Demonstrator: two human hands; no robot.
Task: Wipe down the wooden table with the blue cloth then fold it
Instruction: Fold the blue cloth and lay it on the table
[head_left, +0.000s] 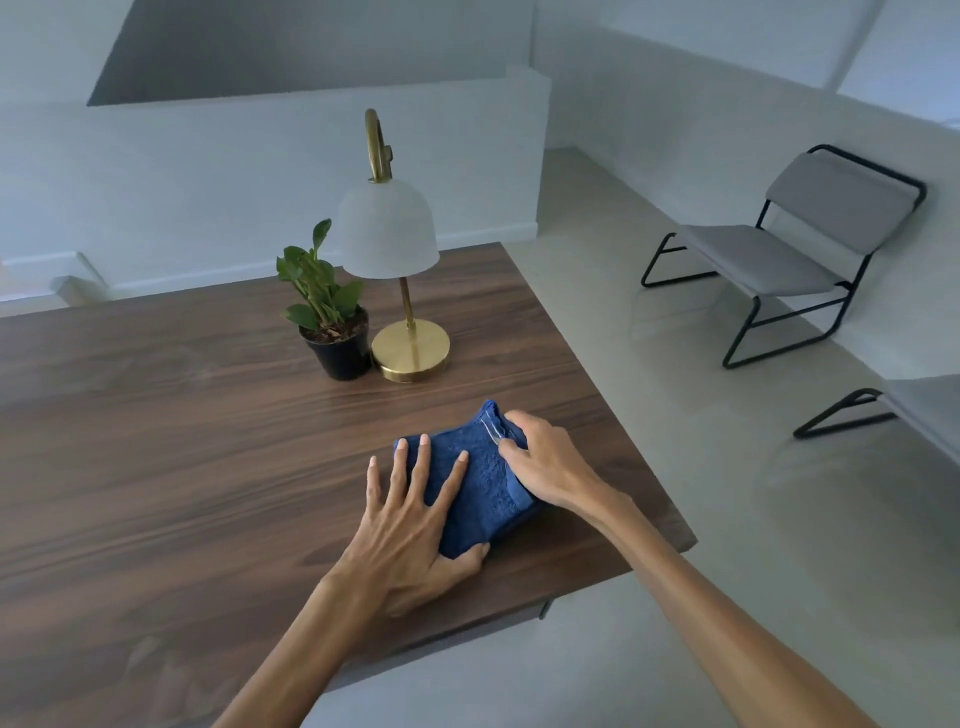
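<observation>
Two bare arms reach in from the near edge. The left hand (410, 525) lies flat on the blue cloth (480, 486), fingers spread wide, with the thumb tucked against the cloth's near corner; its grip is wide, pressing and not holding. The right hand (545, 460) sits on the far right end of the cloth, and its grip is pinched shut on a bunched bit of the edge there. The cloth is folded into a small thick pad and lies on the brown tabletop (182, 441), near the right corner. Farther back on the tabletop stands a small plant (324, 301) in a black pot, and just beside it on the right a lamp (395, 244) with a white shade and a round gold foot. Off to the right, on the pale floor, stands a grey chair (795, 249) with a black frame.
</observation>
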